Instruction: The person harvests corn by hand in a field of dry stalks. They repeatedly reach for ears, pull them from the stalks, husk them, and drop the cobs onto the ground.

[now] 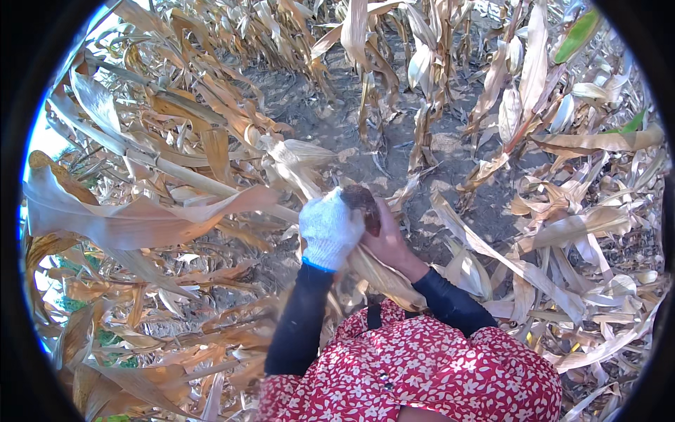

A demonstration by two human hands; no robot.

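Note:
My left hand (329, 229) wears a white knit glove with a blue cuff edge. Its fingers are curled against a dark reddish-brown, rough-surfaced object (360, 203), too blurred to name surely. My bare right hand (389, 240) grips the same object from the other side, with the thumb side facing up. Below the two hands a dry tan corn husk (389, 279) hangs down towards my body. A pale husk (295, 163) on a bent stalk reaches the gloved hand from above. Where the fingers close is mostly hidden.
Dry corn stalks (190, 176) lean in from the left, with a broad curled leaf (142, 219) close by. Beyond my hands is bare soil (327, 111). Standing stalks (422, 121) rise ahead. Husks and leaves (575, 232) crowd the right side.

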